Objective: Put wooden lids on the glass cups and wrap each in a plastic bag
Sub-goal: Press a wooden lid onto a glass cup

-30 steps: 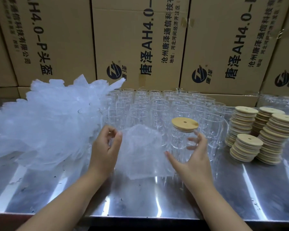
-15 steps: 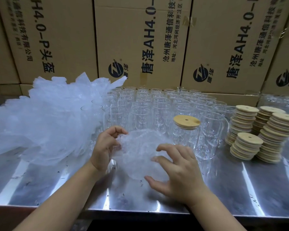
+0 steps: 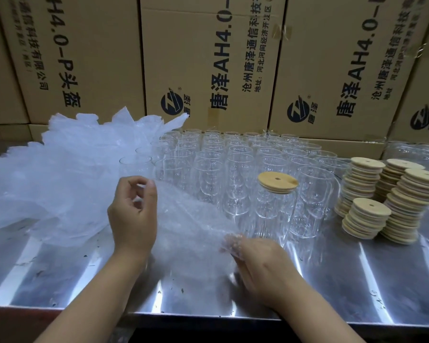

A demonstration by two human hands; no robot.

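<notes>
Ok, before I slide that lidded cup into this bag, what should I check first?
1. Is the wooden lid on the front glass cup: ok.
2. Is the lid pressed fully down: cannot tell.
3. Is the plastic bag held: ok. The left-hand grip pinches its top edge and the right-hand grip holds its lower corner.
4. Is the bag mouth opened: cannot tell.
5. Is a hand free to lift the cup: not ok, both hold the bag.
6. Is the cup upright on the steel table: ok.
</notes>
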